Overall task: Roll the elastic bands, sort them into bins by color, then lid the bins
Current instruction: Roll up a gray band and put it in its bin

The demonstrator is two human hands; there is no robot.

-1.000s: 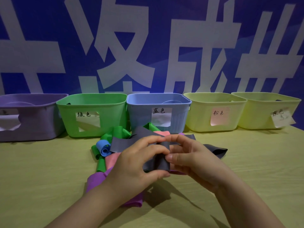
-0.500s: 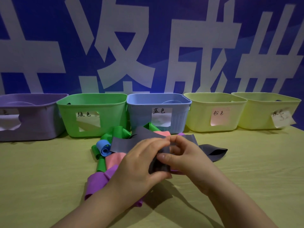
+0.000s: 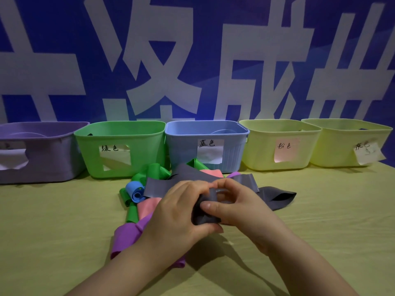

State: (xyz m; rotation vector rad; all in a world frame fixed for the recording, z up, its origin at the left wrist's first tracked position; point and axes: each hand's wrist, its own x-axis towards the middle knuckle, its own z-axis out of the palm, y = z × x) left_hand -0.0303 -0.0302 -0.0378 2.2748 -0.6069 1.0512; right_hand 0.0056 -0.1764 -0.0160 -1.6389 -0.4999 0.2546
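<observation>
While left hand (image 3: 177, 212) and right hand (image 3: 241, 208) pinch grey band (image 3: 204, 217), yellow-green table (image 3: 53, 221), blue wall (image 3: 213, 13)

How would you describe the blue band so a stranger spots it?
Find the green bin, second from left. A heap of bands lies before it; near the heap's left edge sits the blue band, the only blue one, rolled up.

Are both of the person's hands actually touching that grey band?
Touching. The head view shows the left hand and the right hand both pinching the grey band, with fingers curled round its rolled end.
</observation>
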